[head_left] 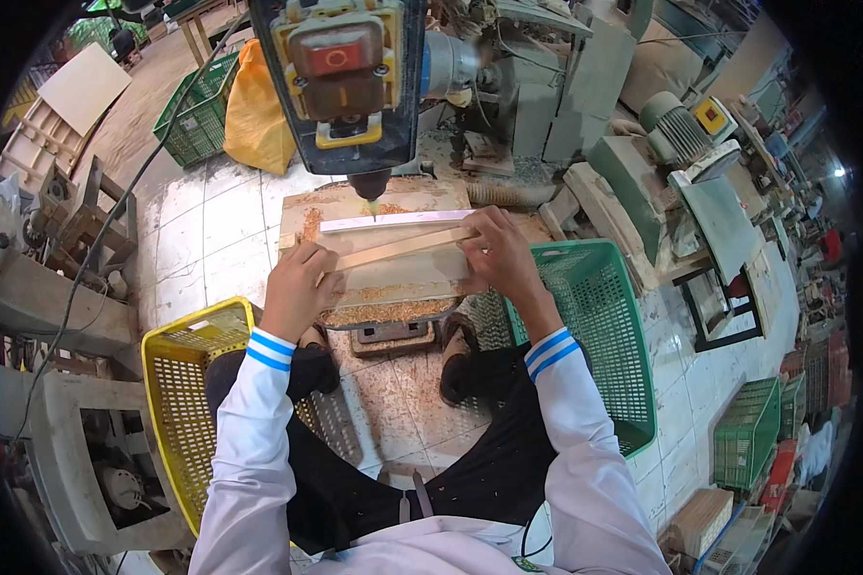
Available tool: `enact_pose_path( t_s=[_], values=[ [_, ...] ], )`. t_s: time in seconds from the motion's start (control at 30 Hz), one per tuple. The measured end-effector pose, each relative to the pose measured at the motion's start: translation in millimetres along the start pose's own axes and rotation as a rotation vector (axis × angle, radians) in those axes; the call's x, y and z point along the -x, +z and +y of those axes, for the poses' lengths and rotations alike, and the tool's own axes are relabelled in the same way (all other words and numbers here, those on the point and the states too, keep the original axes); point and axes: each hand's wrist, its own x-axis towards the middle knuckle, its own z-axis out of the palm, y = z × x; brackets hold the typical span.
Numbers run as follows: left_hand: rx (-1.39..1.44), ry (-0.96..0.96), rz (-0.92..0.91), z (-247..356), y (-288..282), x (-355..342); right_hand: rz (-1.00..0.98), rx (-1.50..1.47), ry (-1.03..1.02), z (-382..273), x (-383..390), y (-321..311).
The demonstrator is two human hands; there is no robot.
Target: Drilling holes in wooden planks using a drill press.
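Note:
A drill press stands in front of me, its chuck and thin bit pointing down at a wooden work board strewn with shavings. Across the board lies a white strip, below the bit. Nearer to me, a narrow light-wood strip runs at a slight slant between my hands. My left hand has its fingers closed on the strip's left end. At the other end, my right hand grips the strip, close to the right tip of the white strip.
A yellow basket stands by my left leg and a green basket by my right. Beyond the press are another green crate and a yellow sack. A motor-driven machine is at the right; a cable hangs at the left.

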Motion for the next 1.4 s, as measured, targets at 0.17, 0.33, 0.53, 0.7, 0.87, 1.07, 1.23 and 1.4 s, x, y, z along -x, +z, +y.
enact_pose_path(
  t_s=[0.17,0.33,0.53,0.7,0.87,1.07,1.23,1.4],
  values=[
    [-0.086,0.001,0.106,-15,17,-17,0.205,0.287,-0.067,9,-10,15],
    [-0.143,-0.032,0.177,-17,31,-32,0.290,0.429,-0.052,16,-7,5],
    [-0.060,0.010,0.137,-10,46,-44,0.324,0.491,0.037,28,-1,-7],
    [0.000,-0.041,0.079,-8,53,-49,0.293,0.512,0.059,32,-1,-6],
    [-0.019,-0.062,0.095,-8,54,-52,0.369,0.304,0.224,45,2,-19],
    [0.030,-0.088,-0.003,-7,45,-57,0.635,-0.459,0.316,63,7,-46],
    [0.018,-0.100,0.023,-10,47,-56,0.621,-0.568,0.231,35,-2,-47],
    [0.160,-0.075,0.134,-16,57,-51,0.687,-0.253,0.085,-29,-39,-92]
  ],
)
